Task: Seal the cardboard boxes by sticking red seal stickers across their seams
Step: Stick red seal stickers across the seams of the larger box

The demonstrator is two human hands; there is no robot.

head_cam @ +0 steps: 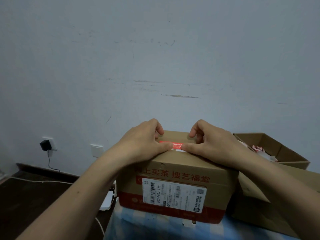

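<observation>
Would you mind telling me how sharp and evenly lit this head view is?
Head view: dim, flat, bluish light, no glare; shipping label on the cardboard box smeared, small print unreadable; left hand, right hand and red seal sticker sharper.

The 1 head camera looks forward and slightly down, close over the cardboard box (222, 177), facing the wall (155, 58).
</observation>
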